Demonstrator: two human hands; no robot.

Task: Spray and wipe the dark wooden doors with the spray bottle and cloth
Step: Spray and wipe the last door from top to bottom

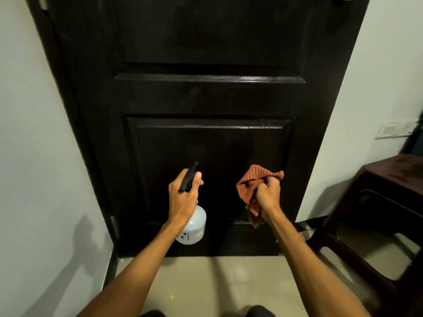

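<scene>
**A:** From the head view, what has each hand got?

**B:** The left hand is wrapped round the neck of the spray bottle, with its fingers curled under the black trigger head. I can't tell if the trigger is being squeezed. The right hand is a closed fist with the orange checked cloth bunched inside it, and a loose tail hangs below the wrist.

**A:** And where are they against the door?

**B:** Take the lower panel as the mark. Both hands are held up in front of its lower half. The bottle is before the panel's left-centre and the cloth is near its right edge, with bare panel between them.

**A:** Which way does the bottle lie?

**B:** Its long axis runs from the white body, low and nearer the person, up to the nozzle, which points into the panel. So I judge the panel is the surface about to be sprayed.

**A:** Is the cloth touching the wood?

**B:** I can't tell, because the fist hides any gap. The right hand is beside the patch the nozzle faces, so it looks best placed to sweep leftward across the panel.
</scene>
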